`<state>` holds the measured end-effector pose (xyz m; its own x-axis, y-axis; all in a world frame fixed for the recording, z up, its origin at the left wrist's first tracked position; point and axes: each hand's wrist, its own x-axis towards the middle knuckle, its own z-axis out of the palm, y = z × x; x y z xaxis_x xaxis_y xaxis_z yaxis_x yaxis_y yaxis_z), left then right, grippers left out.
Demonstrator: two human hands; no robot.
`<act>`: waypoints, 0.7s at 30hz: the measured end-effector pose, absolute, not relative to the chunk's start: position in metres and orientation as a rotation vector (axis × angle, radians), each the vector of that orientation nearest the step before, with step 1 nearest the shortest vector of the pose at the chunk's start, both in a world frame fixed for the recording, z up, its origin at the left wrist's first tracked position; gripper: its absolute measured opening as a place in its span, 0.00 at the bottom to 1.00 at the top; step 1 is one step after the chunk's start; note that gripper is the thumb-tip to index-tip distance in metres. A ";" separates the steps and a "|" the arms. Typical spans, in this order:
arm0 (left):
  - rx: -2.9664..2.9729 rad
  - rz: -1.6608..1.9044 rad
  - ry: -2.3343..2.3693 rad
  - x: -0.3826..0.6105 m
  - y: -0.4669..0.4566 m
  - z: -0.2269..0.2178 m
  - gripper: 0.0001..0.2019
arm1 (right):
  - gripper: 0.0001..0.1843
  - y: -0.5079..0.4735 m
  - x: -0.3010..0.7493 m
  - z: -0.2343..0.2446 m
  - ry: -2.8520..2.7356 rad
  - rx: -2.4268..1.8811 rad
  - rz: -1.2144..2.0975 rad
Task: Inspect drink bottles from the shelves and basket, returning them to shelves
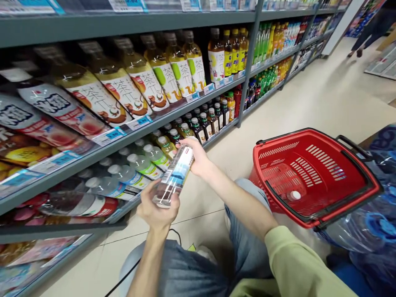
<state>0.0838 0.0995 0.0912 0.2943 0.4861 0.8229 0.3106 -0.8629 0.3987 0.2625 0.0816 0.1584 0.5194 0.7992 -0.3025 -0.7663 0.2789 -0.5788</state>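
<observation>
A clear plastic bottle (177, 173) with a blue and white label is held tilted above my knees, in front of the lower shelf. My left hand (159, 208) grips its near end, the thumb and fingers on opposite sides. Around the far end my right hand (196, 154) is wrapped, hiding that part of the bottle. Just beyond the hands, several bottles with white caps (148, 161) stand in rows on the bottom shelf. A red shopping basket (258, 165) is on the floor to my right, with a white-capped bottle (293, 195) inside.
Large tea bottles (154, 86) line the middle shelf above price tags (144, 120). A dark shelf edge (192, 105) runs along my left. Big blue water jugs (371, 227) crowd the right side. A person's legs (366, 33) show far down the aisle.
</observation>
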 end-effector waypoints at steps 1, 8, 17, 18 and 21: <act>2.392 1.606 0.739 0.084 0.098 0.092 0.26 | 0.05 0.080 0.262 0.161 0.003 -0.703 1.098; 2.339 1.406 0.841 0.094 0.096 0.099 0.28 | 0.07 0.075 0.261 0.169 0.238 -0.664 0.944; 2.467 1.335 0.703 0.097 0.095 0.094 0.28 | 0.06 0.076 0.255 0.169 0.043 -0.866 0.892; 2.446 1.338 0.721 0.096 0.094 0.095 0.28 | 0.05 0.074 0.255 0.171 -0.018 -0.872 0.902; 2.323 1.317 0.767 0.093 0.093 0.098 0.30 | 0.07 0.068 0.254 0.179 -0.235 -0.843 0.955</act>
